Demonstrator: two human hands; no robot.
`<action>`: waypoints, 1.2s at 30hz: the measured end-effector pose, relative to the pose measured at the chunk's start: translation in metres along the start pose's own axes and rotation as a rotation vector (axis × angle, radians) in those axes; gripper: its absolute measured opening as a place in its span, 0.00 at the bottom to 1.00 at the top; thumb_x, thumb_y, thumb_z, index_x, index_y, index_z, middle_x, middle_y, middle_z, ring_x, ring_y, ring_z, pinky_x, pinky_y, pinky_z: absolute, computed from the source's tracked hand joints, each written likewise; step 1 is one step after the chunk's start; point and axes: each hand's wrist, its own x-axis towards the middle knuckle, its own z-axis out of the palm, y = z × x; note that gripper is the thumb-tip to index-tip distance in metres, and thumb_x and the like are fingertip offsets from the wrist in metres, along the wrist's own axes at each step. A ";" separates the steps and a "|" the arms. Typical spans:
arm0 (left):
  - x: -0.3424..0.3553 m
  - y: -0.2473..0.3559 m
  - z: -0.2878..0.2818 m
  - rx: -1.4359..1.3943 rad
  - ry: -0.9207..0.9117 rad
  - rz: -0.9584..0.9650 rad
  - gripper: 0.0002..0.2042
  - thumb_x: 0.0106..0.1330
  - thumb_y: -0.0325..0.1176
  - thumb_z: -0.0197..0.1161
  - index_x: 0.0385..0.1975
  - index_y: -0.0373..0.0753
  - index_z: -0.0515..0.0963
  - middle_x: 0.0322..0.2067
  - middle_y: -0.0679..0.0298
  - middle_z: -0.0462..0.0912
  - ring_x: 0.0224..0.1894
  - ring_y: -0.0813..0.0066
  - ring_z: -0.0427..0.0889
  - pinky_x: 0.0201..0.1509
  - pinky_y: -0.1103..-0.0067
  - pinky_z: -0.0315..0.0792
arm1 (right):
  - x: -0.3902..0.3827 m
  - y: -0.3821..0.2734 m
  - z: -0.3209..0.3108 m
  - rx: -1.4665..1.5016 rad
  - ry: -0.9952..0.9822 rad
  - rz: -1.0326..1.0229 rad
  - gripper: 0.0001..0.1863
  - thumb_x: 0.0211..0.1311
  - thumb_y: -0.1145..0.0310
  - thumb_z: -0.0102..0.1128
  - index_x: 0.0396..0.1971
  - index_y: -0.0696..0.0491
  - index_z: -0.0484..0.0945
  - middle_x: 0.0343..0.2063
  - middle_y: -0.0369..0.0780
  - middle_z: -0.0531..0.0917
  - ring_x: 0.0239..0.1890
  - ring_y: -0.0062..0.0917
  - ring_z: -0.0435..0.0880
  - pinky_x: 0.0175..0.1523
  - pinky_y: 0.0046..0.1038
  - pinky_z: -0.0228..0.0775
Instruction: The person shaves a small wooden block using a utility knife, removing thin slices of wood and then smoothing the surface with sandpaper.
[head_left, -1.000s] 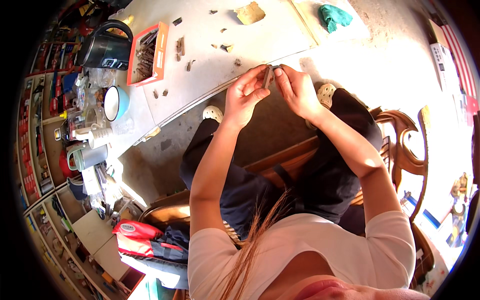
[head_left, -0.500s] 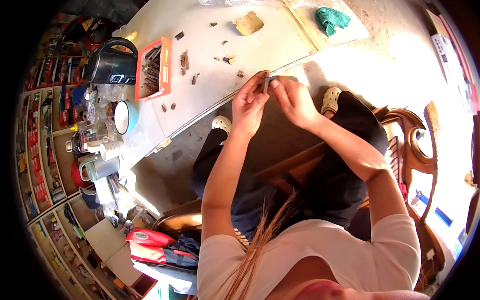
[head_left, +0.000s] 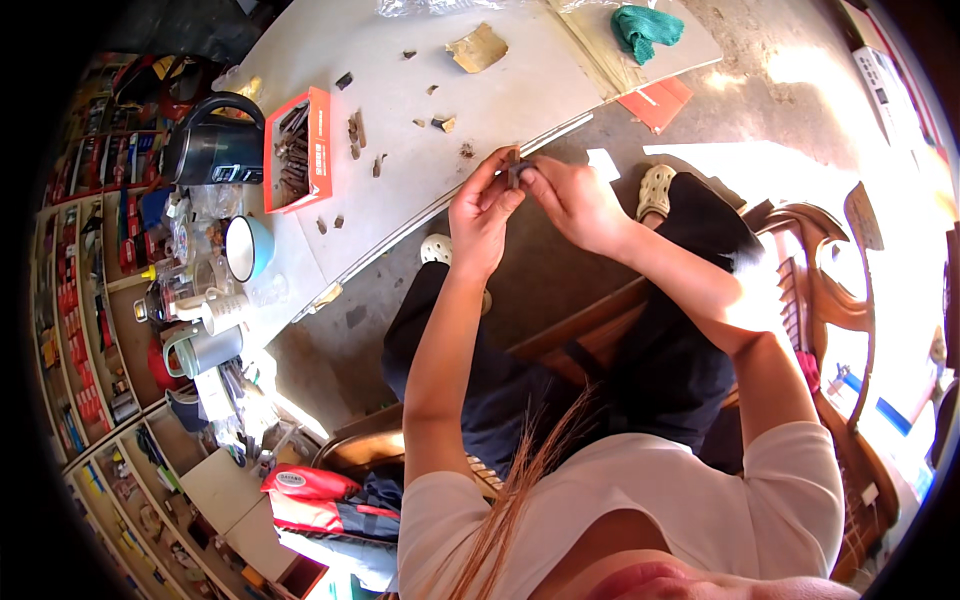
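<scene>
Just off the front edge of the white table (head_left: 390, 60), my two hands meet. My left hand (head_left: 480, 222) pinches a small, slim brown piece (head_left: 514, 163) upright between thumb and fingers. Against it, my right hand (head_left: 583, 208) grips a small dark grey piece (head_left: 525, 169), its kind too small to tell. Left of my hands, an orange box (head_left: 321, 150) holds several similar brown sticks (head_left: 291, 158). More loose brown sticks (head_left: 357, 132) lie beside the box, and dark chips (head_left: 443, 123) are scattered across the tabletop.
A black kettle (head_left: 213, 148), a light blue mug (head_left: 262, 250) and a grey jug (head_left: 212, 350) stand to the left before full shelves (head_left: 95, 270). A tan scrap (head_left: 477, 48) and green cloth (head_left: 645, 32) lie farther back. An orange sheet (head_left: 657, 103) is on the floor.
My hands stay together, shifted slightly left in the picture. The grey piece in my right hand has turned and drawn closer to the thumb. The orange sheet on the floor now shows.
</scene>
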 end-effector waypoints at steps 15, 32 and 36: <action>0.006 0.004 0.010 -0.099 -0.034 0.024 0.28 0.63 0.23 0.66 0.63 0.29 0.66 0.58 0.55 0.75 0.61 0.64 0.74 0.66 0.68 0.69 | 0.006 0.001 -0.002 -0.029 0.040 0.004 0.13 0.71 0.61 0.51 0.32 0.56 0.73 0.19 0.51 0.78 0.24 0.50 0.79 0.28 0.45 0.70; 0.010 0.009 0.000 -0.180 -0.191 0.021 0.29 0.65 0.31 0.66 0.65 0.31 0.65 0.62 0.54 0.71 0.65 0.62 0.70 0.70 0.67 0.65 | 0.004 -0.003 -0.011 0.040 0.046 0.101 0.14 0.70 0.62 0.54 0.31 0.58 0.74 0.16 0.48 0.77 0.21 0.45 0.79 0.28 0.39 0.69; 0.011 0.012 0.003 -0.140 -0.238 0.040 0.28 0.66 0.28 0.65 0.64 0.29 0.64 0.62 0.50 0.70 0.66 0.61 0.69 0.72 0.66 0.63 | 0.004 -0.003 -0.010 0.052 0.049 0.127 0.13 0.70 0.62 0.54 0.33 0.58 0.74 0.16 0.49 0.77 0.22 0.45 0.80 0.28 0.40 0.69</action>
